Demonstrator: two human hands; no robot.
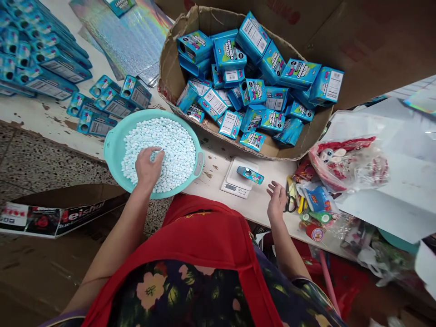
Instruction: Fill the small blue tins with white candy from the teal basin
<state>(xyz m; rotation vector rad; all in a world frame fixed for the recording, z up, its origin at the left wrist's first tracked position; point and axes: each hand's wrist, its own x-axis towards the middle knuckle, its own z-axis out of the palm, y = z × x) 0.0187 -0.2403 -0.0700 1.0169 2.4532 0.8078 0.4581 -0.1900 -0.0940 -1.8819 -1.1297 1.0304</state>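
Observation:
My left hand is over the turquoise bowl, which is filled with small white and pale blue candies. Its fingers are curved, with a gap between thumb and forefinger, and nothing shows in it. On the white bench a white digital scale carries one small blue candy box with a dark round spot at one end. To the right of this scale, my right hand is open, fingers apart and holding nothing, near the black-handled scissors.
Behind the scale a cut-down cardboard box holds many blue candy boxes. More blue boxes are stacked at the far left, beside shiny holographic sheets. Tape rolls and a plastic bag lie at the right.

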